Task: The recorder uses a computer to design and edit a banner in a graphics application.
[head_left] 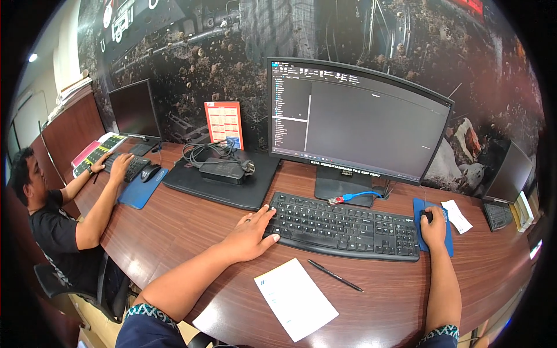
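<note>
My left hand (250, 235) rests at the left end of a black keyboard (348, 223), fingers stretched out over its edge keys and thumb along the near edge. Nothing is held in it. At the keyboard's right end, my right hand (433, 229) is wrapped round a dark computer mouse (427, 216), mostly hidden under the fingers. The mouse sits on a blue mouse pad (447, 240). Behind the keyboard stands a large monitor (371, 124), lit with a dark window and a list down its left side.
A white sheet (297, 301) and a black pen (335, 275) lie before the keyboard. A blue cable with a red plug (336, 200) lies by the monitor stand. Left are a closed laptop (249, 188) bearing a power adapter (223, 170), and a co-worker (52, 214) typing.
</note>
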